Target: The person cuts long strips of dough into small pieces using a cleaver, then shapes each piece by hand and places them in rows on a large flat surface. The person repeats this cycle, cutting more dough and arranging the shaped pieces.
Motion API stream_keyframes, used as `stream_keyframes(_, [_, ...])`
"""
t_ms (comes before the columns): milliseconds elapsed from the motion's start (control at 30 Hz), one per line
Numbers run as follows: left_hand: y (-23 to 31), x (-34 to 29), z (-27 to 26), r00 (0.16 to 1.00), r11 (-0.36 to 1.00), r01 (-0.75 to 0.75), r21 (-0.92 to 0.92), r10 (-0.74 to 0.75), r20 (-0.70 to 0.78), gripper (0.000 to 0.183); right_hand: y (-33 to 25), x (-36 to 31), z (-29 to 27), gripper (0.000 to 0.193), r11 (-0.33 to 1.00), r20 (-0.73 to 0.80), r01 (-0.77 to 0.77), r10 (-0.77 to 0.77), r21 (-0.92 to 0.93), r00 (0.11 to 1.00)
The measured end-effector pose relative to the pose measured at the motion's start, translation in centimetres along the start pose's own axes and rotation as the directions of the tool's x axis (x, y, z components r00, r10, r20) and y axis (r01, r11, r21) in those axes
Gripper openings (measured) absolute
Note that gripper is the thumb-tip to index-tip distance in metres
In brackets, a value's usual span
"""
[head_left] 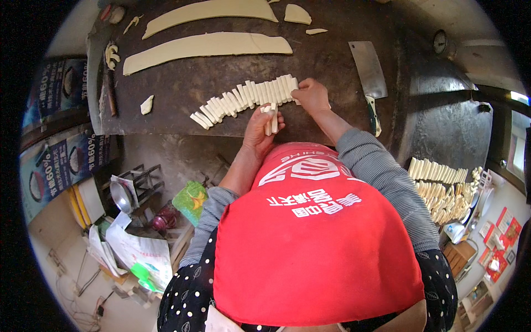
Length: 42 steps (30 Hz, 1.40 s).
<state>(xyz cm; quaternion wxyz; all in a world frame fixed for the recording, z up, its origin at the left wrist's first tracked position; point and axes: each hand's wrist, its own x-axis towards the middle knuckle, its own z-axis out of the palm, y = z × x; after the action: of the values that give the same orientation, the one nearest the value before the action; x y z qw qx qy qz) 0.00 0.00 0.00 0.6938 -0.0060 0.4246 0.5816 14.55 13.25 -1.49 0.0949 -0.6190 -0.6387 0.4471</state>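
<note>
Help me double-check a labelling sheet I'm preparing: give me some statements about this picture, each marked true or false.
1. The left hand holds a few pale strips. True.
2. The cleaver lies on the dark table, to the right of the row of strips. True.
3. The right hand grips the cleaver. False: it is at the right end of the row of strips.
4. Only one long slab lies beyond the row of strips. False: two long slabs lie there.
5. The person's apron is blue. False: the apron is red.
</note>
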Motion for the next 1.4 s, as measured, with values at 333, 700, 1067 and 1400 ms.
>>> stream_keyframes(333, [0.1,0.1,-0.7,0.999,0.982,0.046,-0.182,-0.043,0.022,0.040,-1.3,-0.2,0.0,0.047,0.869,0.223,-0.245,0.161,0.429,0.961])
stream_keyframes(700, [0.3,-0.1,0.7,0.988,0.956,0.070,-0.284,-0.028,0.149,0.051,-4.2,-3.9,-2.3,0.032,0.981,0.344,0.082,-0.138,0.173,0.929])
stream_keyframes(1067, [1.2,-0.8,-0.7,0.999,0.961,0.041,-0.272,-0.035,0.027,0.057,-3.4,-0.1,1.5,0.032,0.944,0.053,0.075,-0.061,-0.320,0.997])
stream_keyframes(1400, [0.9,0.5,-2.1,0.999,0.978,0.041,-0.203,-0.033,0.042,0.061,-3.1,0.2,4.5,0.045,0.962,-0.130,-0.105,0.141,0.252,0.982])
